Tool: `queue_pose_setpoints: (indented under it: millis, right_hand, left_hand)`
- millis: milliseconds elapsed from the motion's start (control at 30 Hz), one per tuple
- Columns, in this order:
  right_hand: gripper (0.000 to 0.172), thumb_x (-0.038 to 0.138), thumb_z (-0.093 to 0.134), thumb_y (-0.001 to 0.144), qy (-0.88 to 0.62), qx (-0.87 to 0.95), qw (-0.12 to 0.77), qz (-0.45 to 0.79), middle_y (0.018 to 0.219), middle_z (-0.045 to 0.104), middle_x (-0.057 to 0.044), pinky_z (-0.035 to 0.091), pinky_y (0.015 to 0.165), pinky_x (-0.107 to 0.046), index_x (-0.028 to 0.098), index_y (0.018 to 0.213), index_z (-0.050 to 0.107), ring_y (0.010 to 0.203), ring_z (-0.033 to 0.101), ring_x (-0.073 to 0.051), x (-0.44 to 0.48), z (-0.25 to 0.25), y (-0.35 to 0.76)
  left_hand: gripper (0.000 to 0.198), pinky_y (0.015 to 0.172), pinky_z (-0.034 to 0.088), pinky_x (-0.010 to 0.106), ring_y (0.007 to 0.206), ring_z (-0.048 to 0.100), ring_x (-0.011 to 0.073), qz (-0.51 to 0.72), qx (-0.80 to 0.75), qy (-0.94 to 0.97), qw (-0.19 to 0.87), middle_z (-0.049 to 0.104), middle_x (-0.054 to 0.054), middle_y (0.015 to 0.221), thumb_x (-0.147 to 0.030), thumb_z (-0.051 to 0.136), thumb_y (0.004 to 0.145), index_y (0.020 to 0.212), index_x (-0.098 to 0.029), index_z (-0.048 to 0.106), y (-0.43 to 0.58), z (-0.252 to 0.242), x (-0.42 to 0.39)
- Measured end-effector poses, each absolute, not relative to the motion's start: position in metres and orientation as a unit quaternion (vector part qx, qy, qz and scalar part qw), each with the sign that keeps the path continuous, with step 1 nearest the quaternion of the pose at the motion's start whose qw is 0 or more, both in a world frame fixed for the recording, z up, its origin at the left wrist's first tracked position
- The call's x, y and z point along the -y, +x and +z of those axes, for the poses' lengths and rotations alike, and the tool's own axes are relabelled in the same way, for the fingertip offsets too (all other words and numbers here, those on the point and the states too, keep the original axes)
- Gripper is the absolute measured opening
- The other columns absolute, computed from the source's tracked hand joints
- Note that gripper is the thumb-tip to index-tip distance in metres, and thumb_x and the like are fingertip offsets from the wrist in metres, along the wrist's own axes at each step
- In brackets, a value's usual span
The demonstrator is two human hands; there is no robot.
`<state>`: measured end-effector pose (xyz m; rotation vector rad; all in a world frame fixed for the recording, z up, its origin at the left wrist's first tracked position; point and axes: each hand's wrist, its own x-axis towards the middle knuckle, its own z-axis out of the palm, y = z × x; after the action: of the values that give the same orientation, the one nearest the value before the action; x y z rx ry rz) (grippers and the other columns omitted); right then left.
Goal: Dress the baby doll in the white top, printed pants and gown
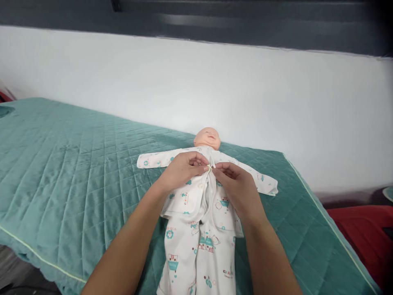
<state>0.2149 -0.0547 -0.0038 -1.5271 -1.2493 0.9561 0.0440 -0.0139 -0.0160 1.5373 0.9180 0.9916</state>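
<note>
A baby doll [207, 138] lies on its back, dressed in a white printed jacket [184, 198] and matching trousers [201, 258]. Both jacket sleeves stretch out to the sides. At the chest, my left hand [187, 169] pinches the jacket's front edge close to a small button. My right hand [235, 180] pinches the opposite front edge, its fingertips almost meeting those of the left. Lower down, the jacket front hangs apart, with another button [201, 187] showing undone. Whether the upper button sits in its hole is hidden by my fingertips.
Under the doll spreads a green quilted cover [101, 176] with a pale piped edge. A white wall [196, 82] rises right behind the doll's head, below a dark ledge [196, 20]. Something red [362, 233] stands beyond the right edge.
</note>
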Motion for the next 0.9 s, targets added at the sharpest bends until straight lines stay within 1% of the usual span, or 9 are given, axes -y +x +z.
queue_pose_setpoints:
  millis: [133, 233, 300, 400, 500, 633, 700, 900]
  right_hand:
    - [0.029, 0.045, 0.072, 0.074, -0.601, 0.508, 0.456, 0.415, 0.078, 0.066, -0.002, 0.035, 0.039, -0.021, 0.022, 0.092, 0.071, 0.057, 0.05, -0.013, 0.054, -0.007, 0.215]
    - [0.031, 0.045, 0.074, 0.074, -0.583, 0.524, 0.448, 0.431, 0.082, 0.068, -0.002, 0.036, 0.042, -0.022, 0.022, 0.095, 0.072, 0.056, 0.05, -0.011, 0.053, -0.008, 0.218]
    - [0.031, 0.045, 0.075, 0.074, -0.58, 0.54, 0.438, 0.425, 0.082, 0.069, -0.003, 0.039, 0.047, -0.024, 0.021, 0.095, 0.072, 0.058, 0.053, -0.012, 0.052, -0.007, 0.218]
    - [0.028, 0.04, 0.074, 0.075, -0.578, 0.56, 0.434, 0.404, 0.08, 0.068, -0.003, 0.044, 0.057, -0.026, 0.02, 0.093, 0.071, 0.067, 0.058, -0.014, 0.053, -0.006, 0.215]
    - [0.025, 0.037, 0.074, 0.075, -0.582, 0.573, 0.43, 0.384, 0.078, 0.068, -0.002, 0.047, 0.064, -0.027, 0.021, 0.094, 0.068, 0.071, 0.06, -0.015, 0.053, -0.008, 0.212]
    - [0.025, 0.034, 0.069, 0.078, -0.595, 0.613, 0.404, 0.326, 0.075, 0.069, 0.0, 0.047, 0.065, -0.029, 0.024, 0.101, 0.069, 0.067, 0.061, -0.016, 0.055, -0.011, 0.208]
    - [0.025, 0.032, 0.067, 0.079, -0.6, 0.629, 0.392, 0.303, 0.075, 0.069, 0.0, 0.047, 0.064, -0.03, 0.026, 0.104, 0.068, 0.066, 0.062, -0.016, 0.055, -0.01, 0.208]
    - [0.028, 0.033, 0.067, 0.081, -0.593, 0.64, 0.381, 0.306, 0.077, 0.068, 0.003, 0.045, 0.06, -0.027, 0.028, 0.108, 0.062, 0.065, 0.059, -0.014, 0.056, -0.01, 0.21]
  left_hand:
    - [0.021, 0.06, 0.037, 0.022, 0.063, 0.049, 0.009, 0.428, -0.36, 0.622, 0.549, 0.056, -0.002, 0.07, -0.034, 0.073, 0.077, 0.088, -0.018, 0.065, 0.043, -0.02, 0.01]
    - [0.024, 0.061, 0.039, 0.022, 0.065, 0.051, 0.0088, 0.435, -0.351, 0.614, 0.558, 0.059, -0.001, 0.074, -0.035, 0.076, 0.075, 0.086, -0.017, 0.064, 0.045, -0.021, 0.009]
    - [0.027, 0.061, 0.039, 0.022, 0.065, 0.052, 0.0085, 0.437, -0.347, 0.602, 0.571, 0.059, -0.001, 0.073, -0.034, 0.078, 0.072, 0.084, -0.016, 0.062, 0.046, -0.02, 0.01]
    - [0.03, 0.06, 0.039, 0.021, 0.064, 0.053, 0.0084, 0.441, -0.346, 0.582, 0.589, 0.06, -0.002, 0.071, -0.033, 0.081, 0.068, 0.082, -0.016, 0.06, 0.047, -0.02, 0.01]
    - [0.033, 0.059, 0.04, 0.021, 0.065, 0.055, 0.0092, 0.434, -0.356, 0.582, 0.588, 0.063, -0.001, 0.073, -0.035, 0.081, 0.068, 0.085, -0.016, 0.061, 0.045, -0.018, 0.01]
    - [0.035, 0.063, 0.042, 0.022, 0.071, 0.058, 0.0115, 0.418, -0.349, 0.615, 0.57, 0.065, 0.0, 0.076, -0.039, 0.079, 0.071, 0.093, -0.017, 0.062, 0.044, -0.017, 0.012]
    - [0.033, 0.065, 0.043, 0.022, 0.072, 0.059, 0.0118, 0.422, -0.344, 0.622, 0.563, 0.065, 0.0, 0.076, -0.038, 0.078, 0.073, 0.093, -0.017, 0.062, 0.044, -0.018, 0.012]
    - [0.023, 0.064, 0.045, 0.023, 0.071, 0.058, 0.0109, 0.429, -0.331, 0.61, 0.578, 0.064, 0.0, 0.077, -0.03, 0.073, 0.077, 0.092, -0.017, 0.062, 0.043, -0.022, 0.01]
